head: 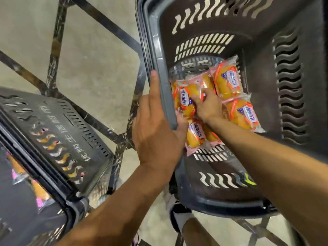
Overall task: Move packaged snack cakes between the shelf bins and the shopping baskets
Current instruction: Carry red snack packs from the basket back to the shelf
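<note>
A dark grey shopping basket (266, 41) fills the right of the head view, with several packaged snack cakes in clear wrappers with orange and pink print on its bottom. My left hand (156, 128) grips the basket's left rim (159, 71), thumb curled inside it. My right hand (206, 105) reaches down into the basket and pinches one snack cake (186, 98) at the left of the pile. Two more cakes (227, 80) lie to the right of that hand, apart from it.
A second dark basket (58, 132) with white lettering sits at the lower left, with snack cakes (19, 171) inside it. Both baskets rest on a dark metal frame rack (56, 45) over a concrete floor (99, 55).
</note>
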